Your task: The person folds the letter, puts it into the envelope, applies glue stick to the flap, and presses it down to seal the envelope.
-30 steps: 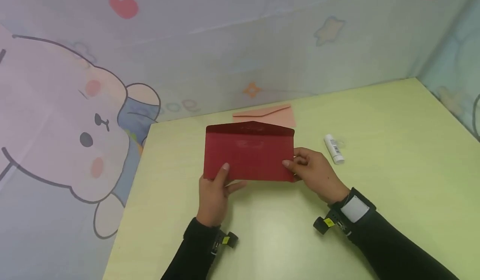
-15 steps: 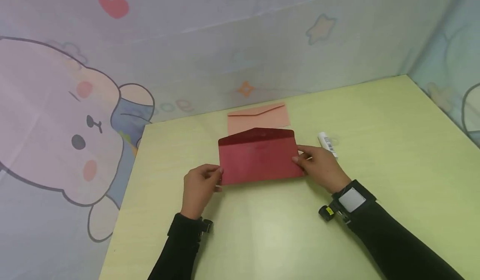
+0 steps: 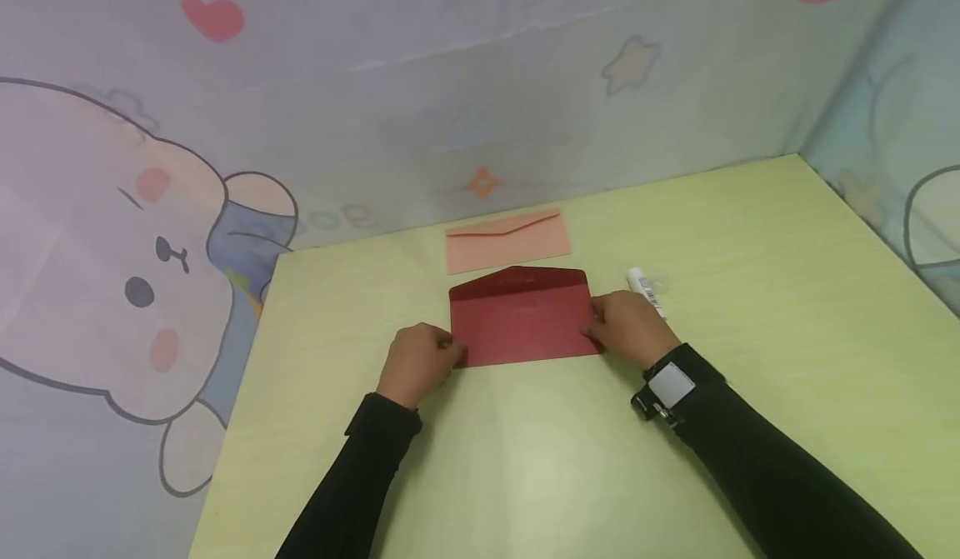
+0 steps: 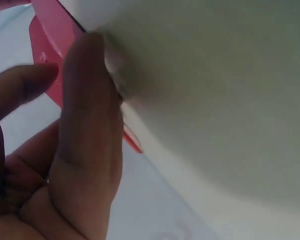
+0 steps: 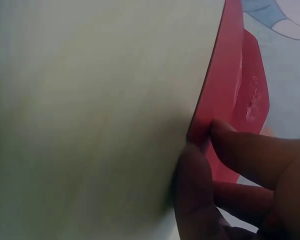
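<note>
A dark red envelope (image 3: 521, 321) lies low over the tabletop in the head view, its pointed flap raised at the far side. At its near left corner, my left hand (image 3: 420, 363) pinches the edge between thumb and fingers. My right hand (image 3: 633, 326) grips the right end near the lower corner. The right wrist view shows a fingertip and thumb closed on the corner of the red envelope (image 5: 220, 85). In the left wrist view, fingers cover part of the red envelope (image 4: 57, 27), with its flap beyond.
Behind the red envelope, a pink envelope (image 3: 506, 247) lies flat on the pale yellow table (image 3: 525, 459). A white tube with a barcode label (image 3: 643, 284) lies just beyond my right hand, partly covered by it. A printed cloth (image 3: 420, 84) hangs along the table's back edge.
The red envelope has come down toward the table, baring more of the pink one. My left hand has shifted from the bottom edge to the left corner; the right keeps its hold.
</note>
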